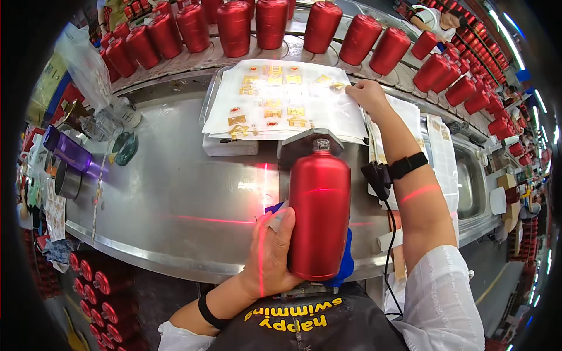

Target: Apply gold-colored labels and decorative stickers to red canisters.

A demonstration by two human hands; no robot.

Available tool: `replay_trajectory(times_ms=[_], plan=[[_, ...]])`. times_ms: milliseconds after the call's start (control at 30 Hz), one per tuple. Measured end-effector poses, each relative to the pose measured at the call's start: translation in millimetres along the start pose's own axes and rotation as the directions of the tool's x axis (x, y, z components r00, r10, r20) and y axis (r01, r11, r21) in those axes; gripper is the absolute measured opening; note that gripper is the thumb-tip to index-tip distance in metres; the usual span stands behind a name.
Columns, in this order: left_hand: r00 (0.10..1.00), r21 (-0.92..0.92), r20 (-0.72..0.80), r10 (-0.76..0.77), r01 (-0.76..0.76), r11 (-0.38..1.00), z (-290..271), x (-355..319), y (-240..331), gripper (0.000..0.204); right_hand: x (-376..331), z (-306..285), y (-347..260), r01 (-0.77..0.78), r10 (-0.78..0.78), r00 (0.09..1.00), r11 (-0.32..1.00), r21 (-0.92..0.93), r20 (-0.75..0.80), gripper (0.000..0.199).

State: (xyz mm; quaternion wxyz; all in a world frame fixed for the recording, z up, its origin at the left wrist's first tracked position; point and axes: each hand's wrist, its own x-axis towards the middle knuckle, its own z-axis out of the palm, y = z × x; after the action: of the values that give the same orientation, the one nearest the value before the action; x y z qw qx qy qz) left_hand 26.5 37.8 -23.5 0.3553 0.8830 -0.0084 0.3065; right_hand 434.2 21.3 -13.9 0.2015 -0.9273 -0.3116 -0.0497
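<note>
The left hand (269, 251) is gripping the glossy red bottle (319, 216) near its base, before the person; its visible face is showing no gold decals. The right hand (366, 96) is reaching to the white decal sheet (336, 114), fingers bunched, pinch unclear; gold decals (272, 112) are lying unapplied there, so application seemingly isn't starting yet.

Metal desk (152, 181) spans the foreground, its front edge curved in view; metal sink (470, 190) toward right end. Conveyor (298, 51) behind. White tube lights (507, 40) upper right. Grey floor (485, 270), yellow line (492, 284), lower right.
</note>
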Motion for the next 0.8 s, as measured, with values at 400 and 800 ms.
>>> replay_trajectory(times_ms=[400,800], plan=[[0.989,-0.166,-0.093,0.112,-0.127,0.978,7,14,0,0.116,-15,-48,30,-0.211,0.212,0.975,0.777,0.593,0.068,0.03],[1.0,0.017,-0.001,-0.014,0.014,1.0,2,3,3,0.116,7,-1,12,0.061,-0.007,0.98,0.963,0.264,-0.198,0.023]])
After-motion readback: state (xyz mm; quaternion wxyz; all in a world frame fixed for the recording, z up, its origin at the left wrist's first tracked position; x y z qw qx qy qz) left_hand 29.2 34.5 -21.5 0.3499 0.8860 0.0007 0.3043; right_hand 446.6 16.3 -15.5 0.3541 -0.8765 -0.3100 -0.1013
